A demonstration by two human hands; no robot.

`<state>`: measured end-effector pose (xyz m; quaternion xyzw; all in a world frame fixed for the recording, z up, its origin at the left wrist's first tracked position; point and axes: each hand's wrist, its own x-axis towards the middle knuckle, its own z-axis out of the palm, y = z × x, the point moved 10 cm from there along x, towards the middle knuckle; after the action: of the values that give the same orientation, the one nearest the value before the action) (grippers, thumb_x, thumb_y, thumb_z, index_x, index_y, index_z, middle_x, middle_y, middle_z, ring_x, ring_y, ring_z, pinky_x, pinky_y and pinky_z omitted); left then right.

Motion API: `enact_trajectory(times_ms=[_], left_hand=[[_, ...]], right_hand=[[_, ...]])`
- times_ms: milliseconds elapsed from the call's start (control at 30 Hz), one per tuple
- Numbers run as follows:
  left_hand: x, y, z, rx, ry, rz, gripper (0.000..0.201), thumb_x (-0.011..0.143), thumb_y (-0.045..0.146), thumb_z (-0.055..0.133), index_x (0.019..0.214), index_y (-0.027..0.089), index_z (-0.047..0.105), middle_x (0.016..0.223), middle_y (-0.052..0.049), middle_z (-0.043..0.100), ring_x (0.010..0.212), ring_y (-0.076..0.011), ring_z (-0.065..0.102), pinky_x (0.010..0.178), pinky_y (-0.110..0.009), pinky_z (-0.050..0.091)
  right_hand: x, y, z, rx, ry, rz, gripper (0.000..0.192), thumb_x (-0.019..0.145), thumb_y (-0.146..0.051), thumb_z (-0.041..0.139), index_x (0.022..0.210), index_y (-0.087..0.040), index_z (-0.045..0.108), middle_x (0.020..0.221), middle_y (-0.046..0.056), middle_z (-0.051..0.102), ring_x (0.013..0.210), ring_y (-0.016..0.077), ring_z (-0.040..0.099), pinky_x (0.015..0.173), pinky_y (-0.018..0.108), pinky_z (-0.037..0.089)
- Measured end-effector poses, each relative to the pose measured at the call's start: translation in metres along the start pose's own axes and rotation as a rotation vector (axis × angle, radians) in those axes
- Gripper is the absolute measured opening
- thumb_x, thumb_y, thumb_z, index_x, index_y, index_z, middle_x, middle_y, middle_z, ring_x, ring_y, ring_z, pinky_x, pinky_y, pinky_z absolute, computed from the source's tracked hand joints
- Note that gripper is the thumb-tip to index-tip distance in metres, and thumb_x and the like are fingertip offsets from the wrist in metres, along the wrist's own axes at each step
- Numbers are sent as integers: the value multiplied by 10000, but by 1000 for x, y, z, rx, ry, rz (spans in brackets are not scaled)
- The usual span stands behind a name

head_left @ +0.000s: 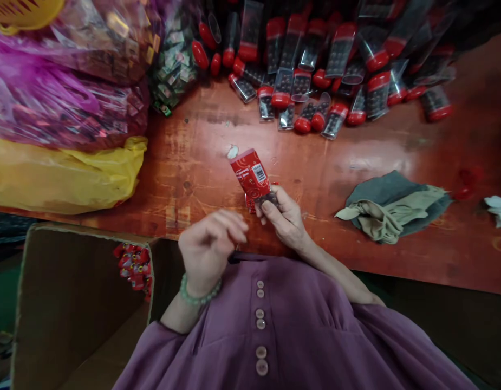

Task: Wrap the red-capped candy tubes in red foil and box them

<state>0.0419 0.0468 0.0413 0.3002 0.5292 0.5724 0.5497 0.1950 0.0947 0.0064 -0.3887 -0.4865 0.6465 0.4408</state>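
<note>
My right hand (285, 216) grips a clear tube of dark sweets by its lower end; a red label with a barcode (251, 174) wraps the tube and points away from me over the red-brown table (193, 162). My left hand (212, 246) hovers just left of it with the fingers curled loosely and nothing in them; a green bead bracelet (197, 295) sits on that wrist. A small white scrap (233, 152) lies on the table just beyond the tube's tip.
A heap of clear tubes with red caps (335, 65) fills the table's far side. Large bags of wrapped sweets (63, 81) over a yellow bag (63, 173) sit at the left. A crumpled cloth (390, 208) lies right. An open cardboard box (71, 303) holds red packs (134, 262).
</note>
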Motion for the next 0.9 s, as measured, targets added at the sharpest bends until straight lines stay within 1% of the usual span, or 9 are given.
enact_trajectory(times_ms=[33,67,133,167,267,367,600,767,900], left_hand=[[10,1,6,5,-9,64,320,703,524,818,745,226,707,841,-41,724,882,-202,689,911,-364,557],[19,-2,13,2,-36,94,343,705,498,827,900,232,733,981,-49,736,959,-200,689,936,-345,548],[34,-12,27,-11,-116,63,500,702,463,840,1122,229,703,1162,-76,715,1065,-218,681,958,-337,542],[39,-19,32,-20,-150,18,518,711,456,835,1151,220,696,1177,-87,716,1079,-230,683,957,-341,545],[43,-33,39,-65,-186,-116,354,775,450,782,1015,192,750,1045,-95,763,1020,-246,714,926,-358,563],[42,-39,43,-136,-173,-187,291,746,443,805,896,195,778,944,-85,784,965,-253,733,902,-379,580],[51,-52,35,-172,-61,-180,310,593,373,911,815,197,785,796,-35,784,736,-175,733,802,-300,586],[52,-55,33,-193,-89,-181,452,545,495,914,837,182,769,876,-66,786,826,-211,742,850,-336,585],[51,-52,27,-149,-43,-159,380,597,461,898,828,187,774,817,-53,781,802,-203,740,840,-336,585]], right_hand=[[0,-1,1,-22,-11,-5,322,971,-489,525,1128,-208,535,741,-37,529,585,87,470,549,229,404],[-1,-2,2,-49,-22,-11,325,973,-483,522,1144,-207,536,749,-33,531,601,92,475,562,233,407],[-1,-3,4,-108,-39,-23,332,976,-476,516,1163,-203,542,772,-20,538,637,104,485,581,242,407],[-1,-4,5,-138,-46,-29,334,977,-476,512,1163,-202,548,781,-14,539,654,111,489,587,247,407],[-1,-6,8,-206,-71,-47,321,976,-473,505,1140,-202,559,790,-5,534,685,125,493,602,257,409],[0,-4,10,-227,-90,-48,296,979,-464,497,1107,-205,562,790,-5,534,698,128,498,619,259,415],[1,-4,10,-327,-73,-81,224,986,-385,485,1110,-210,550,775,-6,544,687,133,502,648,271,416],[3,-8,10,-366,-86,-108,189,967,-336,511,1101,-206,543,859,15,620,734,140,533,710,284,441],[2,-8,12,-383,-100,-127,204,972,-342,509,1128,-212,534,967,49,645,791,151,551,747,300,459]])
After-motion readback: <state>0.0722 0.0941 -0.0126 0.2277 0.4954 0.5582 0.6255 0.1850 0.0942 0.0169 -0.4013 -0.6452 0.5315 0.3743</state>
